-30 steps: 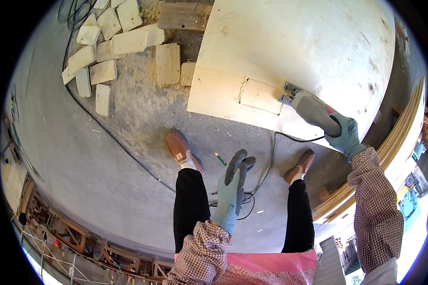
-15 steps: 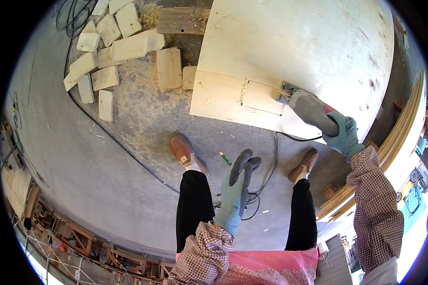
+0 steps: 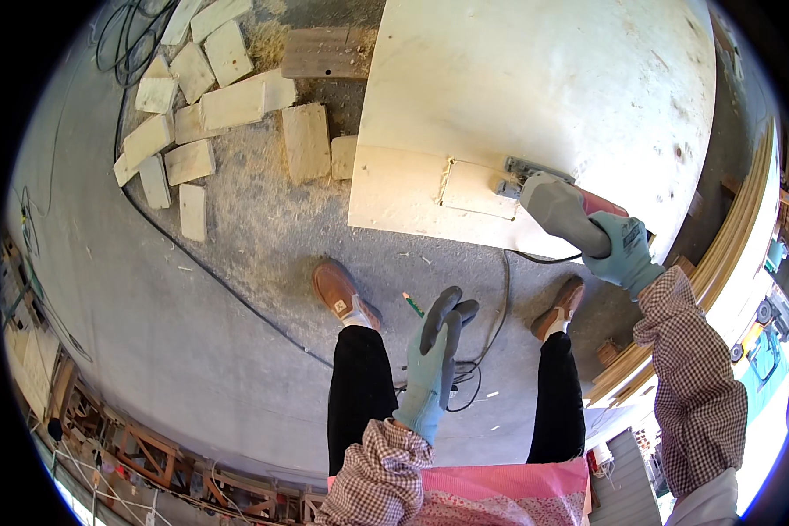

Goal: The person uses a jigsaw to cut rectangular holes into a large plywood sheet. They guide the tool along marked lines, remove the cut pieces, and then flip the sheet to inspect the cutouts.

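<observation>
My right hand [image 3: 627, 252], in a teal glove with grey coating, is wrapped round a corded jigsaw [image 3: 542, 167] with a dark metal base and a reddish part. The jigsaw rests on a large pale plywood sheet [image 3: 535, 79] near its near edge, at the right end of a marked rectangle [image 3: 478, 188]. A rough cut with sawdust runs along the rectangle's left side. The blade is hidden. My left hand [image 3: 434, 351], gloved alike, hangs in the air above the floor, fingers stretched and close together, holding nothing. Beyond its fingertips lies a green pencil-like stick [image 3: 413, 304].
Several cut wood blocks [image 3: 232, 103] lie at the upper left, with sawdust. A black cable [image 3: 223, 279] crosses the floor; another cord [image 3: 505, 298] loops between my feet. Long boards [image 3: 719, 263] are stacked at the right. Wooden frames [image 3: 145, 443] stand at the lower left.
The jigsaw and my right hand appear slightly further left relative to the marked rectangle. The whole view has shifted a little. My left hand keeps much the same pose.
</observation>
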